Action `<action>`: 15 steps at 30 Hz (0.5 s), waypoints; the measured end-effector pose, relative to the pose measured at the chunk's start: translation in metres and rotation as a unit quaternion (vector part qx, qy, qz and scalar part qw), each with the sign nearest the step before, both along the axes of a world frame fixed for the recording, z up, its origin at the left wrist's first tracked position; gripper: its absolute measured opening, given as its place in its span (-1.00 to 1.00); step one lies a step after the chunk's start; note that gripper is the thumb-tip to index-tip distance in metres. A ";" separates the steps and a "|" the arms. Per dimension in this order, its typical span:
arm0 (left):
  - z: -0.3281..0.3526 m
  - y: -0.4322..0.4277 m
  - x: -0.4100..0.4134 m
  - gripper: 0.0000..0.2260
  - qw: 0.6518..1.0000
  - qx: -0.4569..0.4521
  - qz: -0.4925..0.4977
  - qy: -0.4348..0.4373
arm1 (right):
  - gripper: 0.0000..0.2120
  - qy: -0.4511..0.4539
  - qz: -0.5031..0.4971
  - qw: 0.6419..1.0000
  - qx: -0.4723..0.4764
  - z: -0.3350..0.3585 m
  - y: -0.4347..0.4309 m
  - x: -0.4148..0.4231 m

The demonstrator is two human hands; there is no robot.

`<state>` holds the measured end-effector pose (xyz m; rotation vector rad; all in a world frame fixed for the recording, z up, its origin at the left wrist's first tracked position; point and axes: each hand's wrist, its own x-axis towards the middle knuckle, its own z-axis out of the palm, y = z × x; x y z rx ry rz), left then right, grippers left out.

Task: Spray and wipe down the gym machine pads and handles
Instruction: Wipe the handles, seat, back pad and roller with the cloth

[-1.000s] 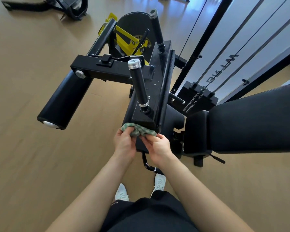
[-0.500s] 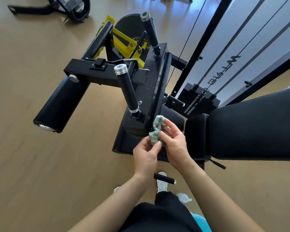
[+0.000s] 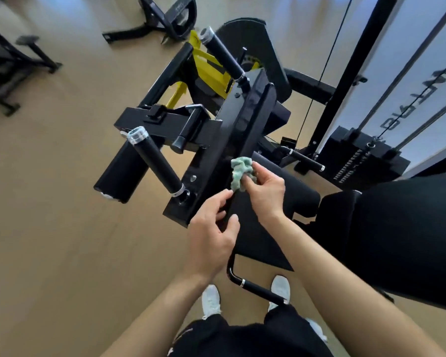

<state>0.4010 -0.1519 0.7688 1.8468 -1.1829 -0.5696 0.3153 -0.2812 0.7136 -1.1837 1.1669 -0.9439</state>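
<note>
The gym machine fills the middle of the view, standing on the tan floor, with its weight stack off to the right. Its long black pad stands on edge and runs away from the person, so its narrow rim is what a cloth can reach from here. Two black handles rise from the frame on the pad's left side: the near handle and the far handle, both free of the hands.

The right hand pinches the bunched green cloth against the near end of the pad's rim, probably to rub along that edge. The left hand has its grip loosely spread, fingertips resting on the pad's near end just below the cloth, likely steadying it. No spray bottle is visible.
</note>
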 end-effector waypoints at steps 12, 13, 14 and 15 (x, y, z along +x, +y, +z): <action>-0.019 -0.164 0.005 -0.43 0.892 0.103 -0.160 -0.409 | -0.78 0.047 -0.003 0.997 0.067 -0.031 -0.218 0.006; -0.021 -0.180 0.008 -0.40 0.864 0.107 -0.175 -0.460 | -0.79 0.009 0.003 0.996 0.094 -0.033 -0.230 0.004; -0.019 -0.194 0.010 -0.37 0.834 0.117 -0.183 -0.506 | -0.82 -0.028 0.012 0.993 0.117 -0.032 -0.239 0.000; -0.016 -0.207 0.013 -0.34 0.806 0.136 -0.189 -0.545 | -0.83 -0.062 0.020 0.989 0.132 -0.032 -0.249 -0.003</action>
